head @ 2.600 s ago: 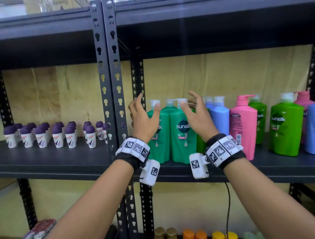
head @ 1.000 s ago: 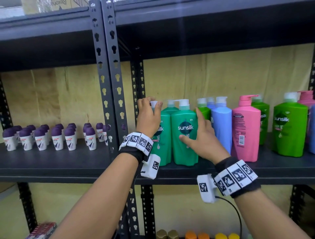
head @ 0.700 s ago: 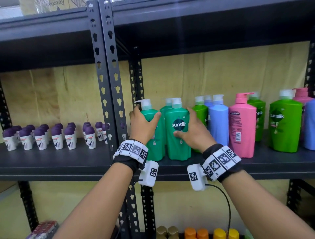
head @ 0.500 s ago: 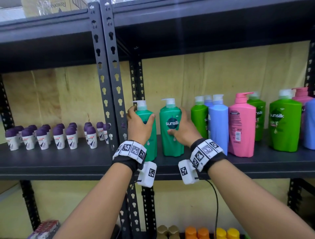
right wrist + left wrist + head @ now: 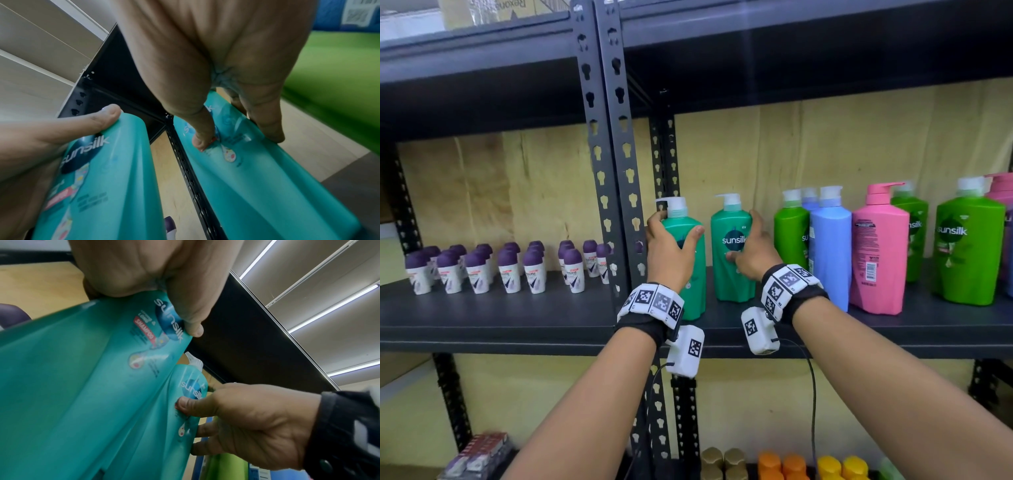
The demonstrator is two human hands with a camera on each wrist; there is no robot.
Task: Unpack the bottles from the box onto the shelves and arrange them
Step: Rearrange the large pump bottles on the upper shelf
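Teal plastic fills both grips at the frame's centre: the left hand wraps the shoulder of the left teal bottle, thumb across its front, and the right hand clasps the right teal bottle just beside it, both upright on the dark shelf. Right of them stand a green bottle, a blue bottle and a pink bottle; at left sit rows of purple-capped roll-ons.
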